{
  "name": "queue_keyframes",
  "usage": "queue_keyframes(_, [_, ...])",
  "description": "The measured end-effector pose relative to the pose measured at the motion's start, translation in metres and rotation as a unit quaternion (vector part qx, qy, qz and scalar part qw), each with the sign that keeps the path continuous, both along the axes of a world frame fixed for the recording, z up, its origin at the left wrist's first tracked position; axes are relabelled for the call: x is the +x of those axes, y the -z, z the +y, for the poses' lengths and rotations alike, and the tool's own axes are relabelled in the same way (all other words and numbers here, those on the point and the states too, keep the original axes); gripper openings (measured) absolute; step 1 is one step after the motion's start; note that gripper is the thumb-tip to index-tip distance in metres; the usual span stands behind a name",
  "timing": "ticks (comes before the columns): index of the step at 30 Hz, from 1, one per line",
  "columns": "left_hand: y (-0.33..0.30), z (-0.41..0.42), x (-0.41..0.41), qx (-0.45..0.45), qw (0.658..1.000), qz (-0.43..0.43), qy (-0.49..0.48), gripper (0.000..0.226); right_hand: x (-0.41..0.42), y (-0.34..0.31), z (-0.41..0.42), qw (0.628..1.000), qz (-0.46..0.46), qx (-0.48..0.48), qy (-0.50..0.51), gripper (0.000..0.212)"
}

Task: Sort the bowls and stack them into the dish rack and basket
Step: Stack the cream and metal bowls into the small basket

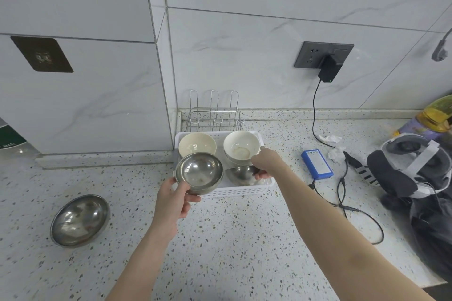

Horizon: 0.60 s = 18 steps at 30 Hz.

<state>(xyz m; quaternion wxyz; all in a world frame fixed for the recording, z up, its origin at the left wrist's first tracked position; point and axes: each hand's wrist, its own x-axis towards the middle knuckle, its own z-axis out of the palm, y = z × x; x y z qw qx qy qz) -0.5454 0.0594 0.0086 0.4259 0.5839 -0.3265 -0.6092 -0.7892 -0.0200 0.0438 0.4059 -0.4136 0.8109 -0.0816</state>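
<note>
Basket (pixel 241 191) holds four bowls; hands grip two steel bowls (pixel 199 170) inside.

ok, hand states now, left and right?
Left hand: grips a steel bowl by its rim, over the basket.
Right hand: grips the small steel bowl in the basket.

Your left hand (pixel 175 199) grips a steel bowl (pixel 199 171) by its near rim, holding it over the front left of the white basket (pixel 241 190). Your right hand (pixel 265 162) holds a smaller steel bowl (pixel 239 175) inside the basket, in front of stacked white bowls (pixel 241 150). A cream bowl (pixel 197 145) sits back left; the wire dish rack (pixel 214 115) stands behind. Another steel bowl (pixel 79 220) lies on the speckled counter (pixel 232 252).
</note>
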Motion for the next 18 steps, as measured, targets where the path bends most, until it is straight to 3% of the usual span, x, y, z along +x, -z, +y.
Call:
queue_keyframes(6, [-0.001,0.005,-0.001,0.014,1.0,-0.01,0.005,0.035,-0.002,0.009,0.013,0.998,-0.02,-0.064,0.016,0.03])
queue_keyframes(11, [-0.004,0.007,0.003,0.008,1.0,-0.007,0.001,0.028,-0.005,0.023,0.022,0.995,0.013,-0.095,-0.016,0.066])
queue_keyframes(13, [-0.004,0.006,0.007,0.006,1.0,-0.011,-0.003,0.029,-0.007,0.023,0.027,0.995,0.004,-0.1,-0.008,0.054])
queue_keyframes(16, [-0.004,0.003,0.012,0.003,1.0,-0.017,-0.018,0.029,-0.012,0.014,0.035,0.993,0.041,-0.112,-0.019,0.007])
queue_keyframes(18, [-0.005,0.001,0.013,0.0,1.0,-0.013,-0.026,0.028,-0.014,0.009,0.041,0.989,0.047,-0.139,-0.03,0.011])
